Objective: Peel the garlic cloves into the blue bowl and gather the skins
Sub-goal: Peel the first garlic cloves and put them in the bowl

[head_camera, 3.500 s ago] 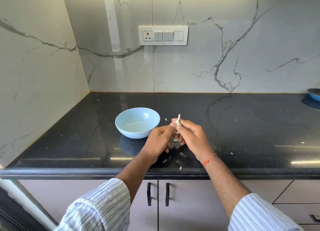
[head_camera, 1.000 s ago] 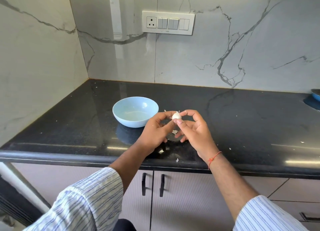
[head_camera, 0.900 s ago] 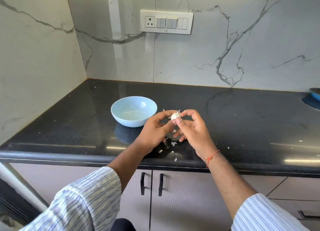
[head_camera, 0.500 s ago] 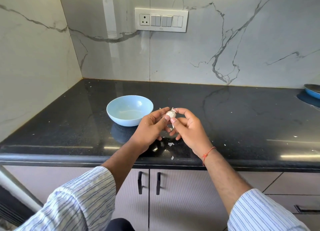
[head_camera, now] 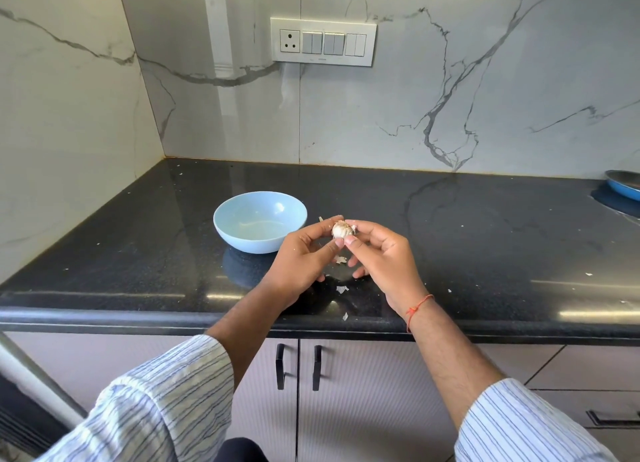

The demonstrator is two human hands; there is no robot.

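A small white garlic bulb (head_camera: 342,229) is held above the black counter (head_camera: 467,240), its brownish root end turned up. My left hand (head_camera: 302,261) pinches it from the left with thumb and fingertips. My right hand (head_camera: 382,257) pinches it from the right, both thumbs meeting under it. The pale blue bowl (head_camera: 259,222) stands just left of the hands; I see no cloves in it. Bits of white garlic skin (head_camera: 342,289) lie on the counter below the hands, one more (head_camera: 345,316) near the front edge.
A blue pan (head_camera: 625,184) sits at the far right edge of the counter. Marble walls close off the back and left. A switch panel (head_camera: 322,42) hangs on the back wall. Cabinet doors with black handles (head_camera: 298,366) are below the counter edge.
The garlic has been turned between both hands: the stalk that pointed up earlier is gone from view and the root end faces up. More skin bits lie on the counter.
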